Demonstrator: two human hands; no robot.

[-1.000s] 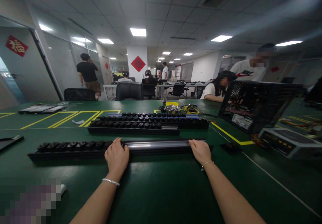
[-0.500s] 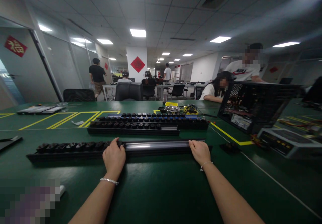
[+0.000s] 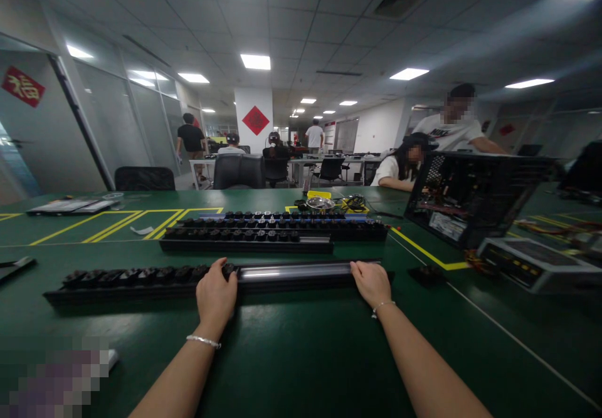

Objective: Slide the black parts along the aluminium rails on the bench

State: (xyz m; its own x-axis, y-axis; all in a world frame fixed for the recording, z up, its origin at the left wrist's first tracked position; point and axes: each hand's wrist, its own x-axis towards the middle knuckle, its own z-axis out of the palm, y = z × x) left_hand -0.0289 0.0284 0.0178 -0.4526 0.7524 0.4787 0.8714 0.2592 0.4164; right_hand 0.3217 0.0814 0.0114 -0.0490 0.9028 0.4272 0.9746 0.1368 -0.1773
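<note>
A long black rail (image 3: pixel 291 272) lies across the green table (image 3: pixel 301 355) in front of me. Its left half carries several black clip-on pieces (image 3: pixel 141 275); its right half shows a bare silver channel. My left hand (image 3: pixel 216 292) rests on the rail where the row of pieces ends, fingers curled over the last piece. Further right, my right hand (image 3: pixel 371 282) presses on the rail near the channel's right end, fingers bent over its edge. Each wrist wears a thin bracelet.
Two more loaded rails (image 3: pixel 263 230) lie behind. An open computer case (image 3: pixel 475 195) and a flat grey unit (image 3: pixel 531 261) stand at right. A metal bowl (image 3: pixel 320 203) and yellow tray sit at the back. Two people work beyond the case; others are far off.
My left hand shifted slightly left along the rail, then settled. My right hand barely moved. A person at the back left walked right. The view drifted a little.
</note>
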